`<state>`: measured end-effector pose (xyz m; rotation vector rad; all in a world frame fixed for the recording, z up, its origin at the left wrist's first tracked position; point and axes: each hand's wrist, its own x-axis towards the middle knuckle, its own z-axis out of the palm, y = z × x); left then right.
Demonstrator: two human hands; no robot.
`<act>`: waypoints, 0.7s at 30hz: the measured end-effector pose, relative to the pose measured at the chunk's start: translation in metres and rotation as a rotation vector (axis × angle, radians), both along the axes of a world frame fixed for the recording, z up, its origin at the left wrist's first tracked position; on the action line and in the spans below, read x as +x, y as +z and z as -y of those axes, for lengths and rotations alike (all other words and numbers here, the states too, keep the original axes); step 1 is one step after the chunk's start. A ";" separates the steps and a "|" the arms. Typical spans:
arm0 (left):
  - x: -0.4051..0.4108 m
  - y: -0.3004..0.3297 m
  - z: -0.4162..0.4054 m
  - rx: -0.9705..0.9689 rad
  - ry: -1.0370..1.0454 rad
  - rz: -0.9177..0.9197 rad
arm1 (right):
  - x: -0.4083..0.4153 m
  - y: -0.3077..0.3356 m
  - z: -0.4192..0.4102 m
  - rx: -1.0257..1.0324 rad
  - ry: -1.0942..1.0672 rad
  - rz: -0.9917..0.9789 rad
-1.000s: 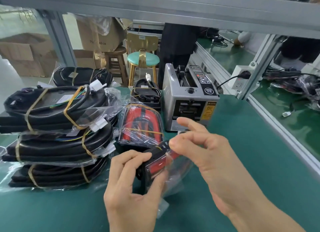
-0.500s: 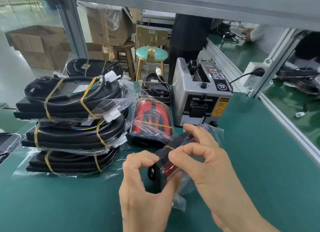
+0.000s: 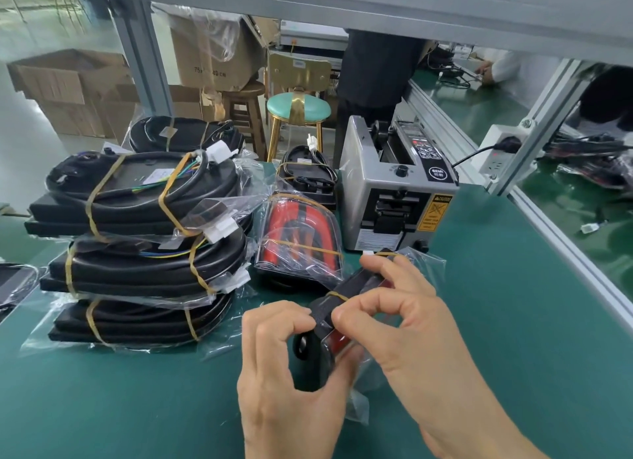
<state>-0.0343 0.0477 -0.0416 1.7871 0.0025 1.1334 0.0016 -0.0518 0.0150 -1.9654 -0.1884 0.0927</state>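
The lamp (image 3: 354, 284), in its bag (image 3: 428, 266), is held over the table (image 3: 513, 321), in front of the dispenser (image 3: 394, 198). The left hand (image 3: 281, 373) grips its near end with curled fingers and thumb. The right hand (image 3: 411, 328) pinches the rubber band (image 3: 337, 296) on top. I think the banding step is in hand. Next, the band must sit flat round the bag without tearing it.
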 end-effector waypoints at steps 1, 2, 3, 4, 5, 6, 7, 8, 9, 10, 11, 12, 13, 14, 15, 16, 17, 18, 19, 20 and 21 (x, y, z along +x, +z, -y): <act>0.000 0.001 0.000 0.023 0.006 -0.002 | 0.000 -0.001 0.000 -0.001 -0.003 0.002; 0.000 0.001 0.001 0.046 0.012 -0.004 | 0.000 -0.001 0.000 -0.002 -0.012 0.007; 0.000 0.001 0.001 0.068 0.019 -0.009 | 0.000 -0.001 0.000 0.002 -0.023 0.013; 0.000 0.000 0.002 0.086 0.027 -0.017 | -0.001 0.000 0.000 0.007 -0.032 0.017; 0.001 0.000 0.002 0.098 0.032 -0.026 | -0.001 0.000 0.000 0.007 -0.036 0.024; 0.001 0.000 0.002 0.105 0.035 -0.032 | -0.001 0.000 0.000 0.004 -0.033 0.034; 0.001 0.000 0.001 0.111 0.039 -0.036 | -0.001 0.000 0.000 0.001 -0.028 0.039; 0.001 0.000 0.001 0.116 0.044 -0.040 | -0.002 0.001 -0.001 0.001 -0.025 0.035; 0.001 -0.001 0.000 0.122 0.049 -0.043 | -0.003 0.002 0.000 0.005 -0.027 0.027; 0.001 -0.002 0.000 0.125 0.054 -0.045 | -0.002 0.003 0.001 0.019 -0.040 0.018; 0.001 -0.003 0.000 0.125 0.061 -0.048 | 0.000 0.003 0.003 0.062 -0.061 0.003; 0.001 -0.004 0.000 0.120 0.067 -0.053 | 0.001 0.004 0.005 0.133 -0.081 -0.030; 0.001 -0.004 0.001 0.115 0.072 -0.057 | 0.002 0.006 0.006 0.202 -0.092 -0.080; 0.001 -0.005 0.001 0.113 0.077 -0.056 | 0.002 0.006 0.006 0.212 -0.089 -0.110; 0.001 -0.005 0.002 0.113 0.079 -0.049 | 0.001 0.007 0.004 0.160 -0.077 -0.086; 0.001 -0.005 0.002 0.115 0.076 -0.043 | -0.001 0.005 0.002 0.062 -0.063 -0.026; 0.001 -0.004 0.003 0.118 0.069 -0.039 | -0.002 0.003 0.002 -0.012 -0.050 0.039; 0.000 -0.004 0.003 0.121 0.064 -0.037 | -0.001 0.002 0.002 -0.043 -0.051 0.078; 0.000 -0.004 0.004 0.123 0.065 -0.042 | -0.001 0.001 0.003 -0.037 -0.066 0.083; -0.001 -0.003 0.004 0.127 0.070 -0.048 | -0.002 0.000 0.004 -0.019 -0.078 0.066; -0.001 -0.003 0.004 0.133 0.075 -0.051 | -0.003 0.000 0.005 -0.001 -0.078 0.055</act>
